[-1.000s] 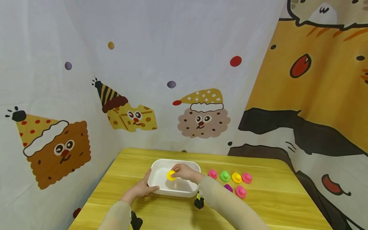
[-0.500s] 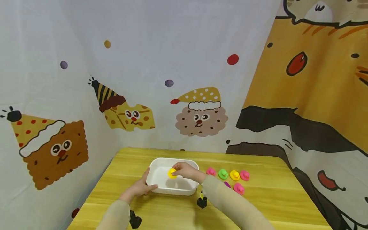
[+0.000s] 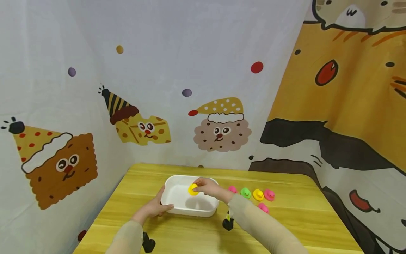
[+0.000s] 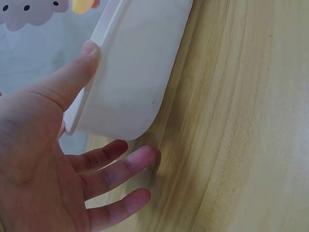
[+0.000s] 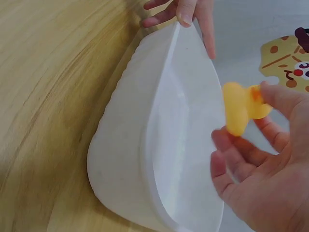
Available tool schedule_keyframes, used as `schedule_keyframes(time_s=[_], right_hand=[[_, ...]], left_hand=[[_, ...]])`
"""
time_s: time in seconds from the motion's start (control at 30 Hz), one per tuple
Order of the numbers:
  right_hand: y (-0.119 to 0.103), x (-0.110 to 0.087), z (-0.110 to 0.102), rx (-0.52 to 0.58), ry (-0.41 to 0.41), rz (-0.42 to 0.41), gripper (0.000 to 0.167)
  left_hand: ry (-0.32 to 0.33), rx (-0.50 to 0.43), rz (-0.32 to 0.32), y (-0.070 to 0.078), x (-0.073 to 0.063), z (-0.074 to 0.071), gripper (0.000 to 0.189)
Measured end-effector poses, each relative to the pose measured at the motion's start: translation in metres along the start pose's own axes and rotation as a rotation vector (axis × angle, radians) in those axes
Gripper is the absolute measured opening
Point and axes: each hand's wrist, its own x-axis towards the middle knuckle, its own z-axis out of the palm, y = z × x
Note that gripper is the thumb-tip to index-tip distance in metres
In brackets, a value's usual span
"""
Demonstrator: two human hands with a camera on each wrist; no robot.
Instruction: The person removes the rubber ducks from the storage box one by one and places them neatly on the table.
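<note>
A white plastic tub (image 3: 192,212) stands on the wooden table. At its near left corner rests my left hand (image 3: 154,206), thumb on the rim and index finger along the left side. In the left wrist view the other fingers of that hand (image 4: 43,154) are extended beside the tub's outer wall (image 4: 140,72). My right hand (image 3: 207,187) pinches a yellow rubber duck (image 3: 192,189) above the tub. The right wrist view has this duck (image 5: 236,108) between the thumb and fingers of the right hand (image 5: 270,179), apart from the tub's rim.
Right of the tub sit more rubber ducks: a green one (image 3: 245,192), a yellow one (image 3: 258,194) and pink ones (image 3: 269,194), some partly behind the right sleeve (image 3: 263,218). A cartoon-printed cloth (image 3: 152,63) hangs behind the table (image 3: 301,211).
The right hand has moved slightly up and to the right with the yellow duck. The purple duck is now hidden behind the right sleeve. The left hand stays at the tub's corner.
</note>
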Motion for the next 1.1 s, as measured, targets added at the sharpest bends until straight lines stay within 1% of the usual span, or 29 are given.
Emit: schedule_keyframes(time_s=[0.17,0.23,0.5,0.63,0.73,0.93,1.1], right_hand=[[0.001,-0.001,-0.005,0.020,0.008,-0.044,0.032],[0.002,-0.002,-0.008,0.023,0.005,-0.055,0.033],[0.006,-0.008,-0.017,0.019,-0.037,-0.066,0.035],[0.008,-0.013,-0.024,0.024,-0.050,-0.057,0.036],[0.008,-0.018,-0.029,0.029,-0.045,-0.042,0.036],[0.012,-0.026,-0.041,0.036,-0.020,-0.041,0.036],[0.012,-0.034,-0.052,0.035,0.024,-0.037,0.040]], left_hand=[[0.012,0.038,0.011,0.002,0.000,0.000,0.107],[0.005,0.044,0.016,0.003,0.000,0.000,0.106],[0.004,0.052,-0.014,0.000,0.002,0.001,0.107],[-0.003,0.040,0.004,-0.001,0.003,0.001,0.107],[-0.007,0.030,0.016,-0.002,0.003,0.001,0.106],[-0.014,0.032,-0.001,-0.001,0.003,0.000,0.104],[-0.013,0.030,0.008,0.000,0.003,-0.001,0.105]])
